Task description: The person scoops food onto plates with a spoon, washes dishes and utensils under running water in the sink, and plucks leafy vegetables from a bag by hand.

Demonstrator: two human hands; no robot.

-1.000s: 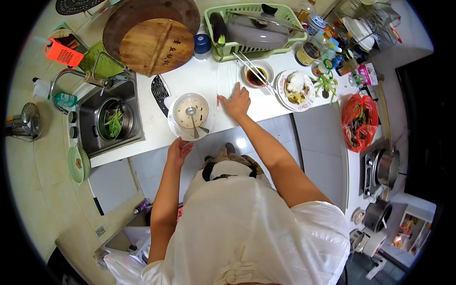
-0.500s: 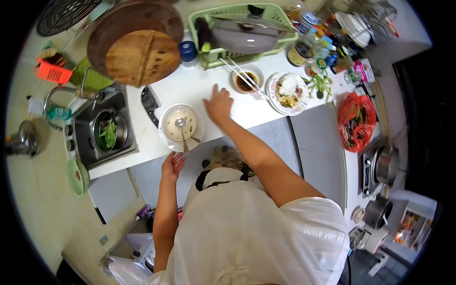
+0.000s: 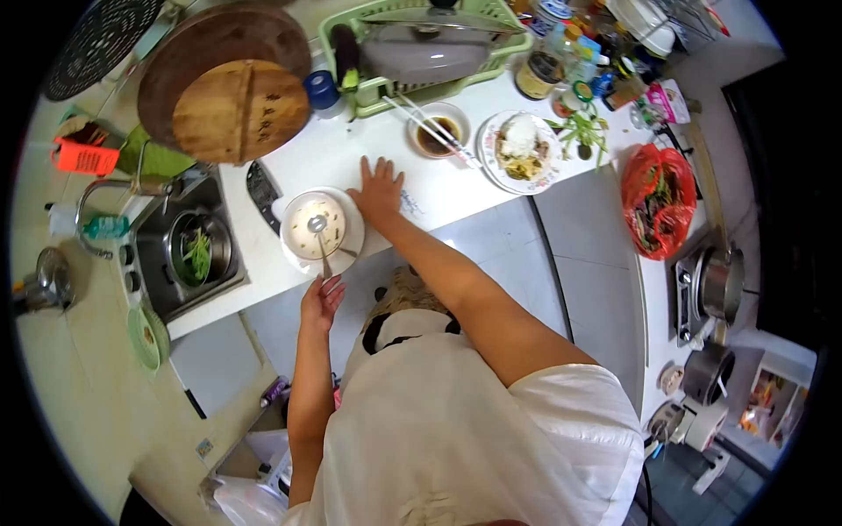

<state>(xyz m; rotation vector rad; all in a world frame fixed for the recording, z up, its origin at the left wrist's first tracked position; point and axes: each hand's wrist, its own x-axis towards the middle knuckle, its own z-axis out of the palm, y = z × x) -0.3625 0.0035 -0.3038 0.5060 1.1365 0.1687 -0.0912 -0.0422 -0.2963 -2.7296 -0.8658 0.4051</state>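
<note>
My right hand (image 3: 379, 195) lies palm down on the white counter (image 3: 412, 180), fingers spread, just right of a white bowl (image 3: 303, 241). Pale liquid with dark bits fills the bowl, which sits on a white plate (image 3: 353, 230). A metal spoon (image 3: 318, 230) rests in it, its handle pointing toward me. Below the plate, at the counter's front edge, my left hand (image 3: 321, 302) is palm up with loosely parted fingers. Its fingertips are close to the spoon handle; whether they touch it or the plate I cannot tell.
A cleaver (image 3: 261, 195) lies left of the bowl, beside the sink (image 3: 167, 294). Further right are a dish of dark sauce (image 3: 436, 131) with chopsticks (image 3: 430, 131) across it and a plate of rice and food (image 3: 531, 184). A wooden lid (image 3: 219, 114) and green basket (image 3: 386, 103) stand behind.
My right hand has moved left toward the bowl and spread flat, uncovering bluish marks on the counter. My left hand's fingertips have come nearer the spoon handle. The view has shifted slightly.
</note>
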